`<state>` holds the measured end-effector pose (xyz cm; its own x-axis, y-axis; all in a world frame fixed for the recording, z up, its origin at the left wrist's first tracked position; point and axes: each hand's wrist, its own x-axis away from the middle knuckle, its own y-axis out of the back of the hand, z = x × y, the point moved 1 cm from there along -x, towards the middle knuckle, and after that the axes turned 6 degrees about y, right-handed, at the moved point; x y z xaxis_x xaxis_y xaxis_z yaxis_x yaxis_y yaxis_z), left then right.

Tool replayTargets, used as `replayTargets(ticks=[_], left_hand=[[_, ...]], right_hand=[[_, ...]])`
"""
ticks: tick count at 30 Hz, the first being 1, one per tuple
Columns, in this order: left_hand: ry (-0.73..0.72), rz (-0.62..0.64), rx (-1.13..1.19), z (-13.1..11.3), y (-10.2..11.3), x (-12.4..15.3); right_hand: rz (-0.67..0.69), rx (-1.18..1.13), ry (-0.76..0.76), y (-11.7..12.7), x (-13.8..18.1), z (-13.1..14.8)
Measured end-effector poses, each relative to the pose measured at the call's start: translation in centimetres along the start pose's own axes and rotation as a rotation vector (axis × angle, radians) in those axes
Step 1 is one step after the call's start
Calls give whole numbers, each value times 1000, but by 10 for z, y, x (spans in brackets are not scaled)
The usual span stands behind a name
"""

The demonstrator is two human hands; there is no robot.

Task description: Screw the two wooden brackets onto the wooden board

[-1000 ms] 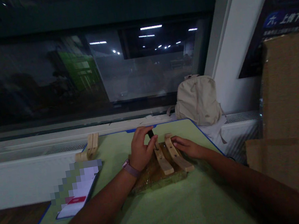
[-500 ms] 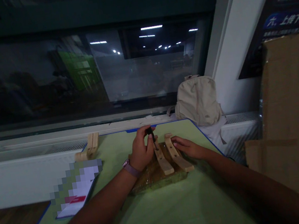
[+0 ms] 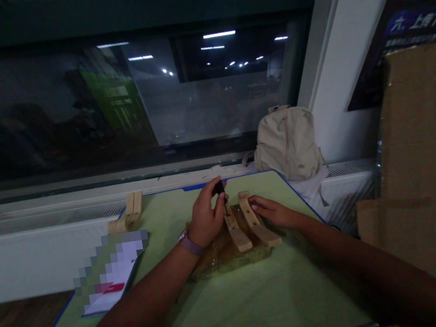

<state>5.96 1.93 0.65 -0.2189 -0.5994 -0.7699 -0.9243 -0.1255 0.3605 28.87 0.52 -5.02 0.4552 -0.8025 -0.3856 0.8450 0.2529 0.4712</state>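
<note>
My left hand (image 3: 206, 214) is closed around the dark handle of a screwdriver (image 3: 220, 187). The tool stands nearly upright, its thin shaft reaching down to a hole in the left curved wooden piece (image 3: 238, 237). Beside that lies a second curved wooden piece (image 3: 256, 223) with holes along it, its far end turned up. Fingers of my right hand (image 3: 272, 213) press on this piece's right side near the upper end. Both pieces rest on a brown block (image 3: 216, 259) with a shiny, plastic-like surface. Whether a screw sits under the screwdriver tip is too small to tell.
More light wooden pieces (image 3: 132, 210) stand at the table's far left corner. A partly pixelated booklet (image 3: 112, 280) lies by the left edge. Beyond the green table (image 3: 255, 305) are a beige backpack (image 3: 288, 142) and a window; cardboard (image 3: 423, 165) stands at the right.
The view has shifted slightly, so everything sits a little higher. My left fingers have changed position a little on the screwdriver handle. My right hand stays against the right wooden piece.
</note>
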Motion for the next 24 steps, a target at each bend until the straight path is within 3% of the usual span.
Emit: replayTargets(ticks=[6,12,24], left_hand=[[-24,3,45,-1,1,0],[-111,-109,-89,-2,4,-3],[-14,-14,32,2,-1,1]], right_hand=[[-16,0,-6,0,0,-2],[-4,-2,-2,0,0,2],[-9,10,0,0,0,-2]])
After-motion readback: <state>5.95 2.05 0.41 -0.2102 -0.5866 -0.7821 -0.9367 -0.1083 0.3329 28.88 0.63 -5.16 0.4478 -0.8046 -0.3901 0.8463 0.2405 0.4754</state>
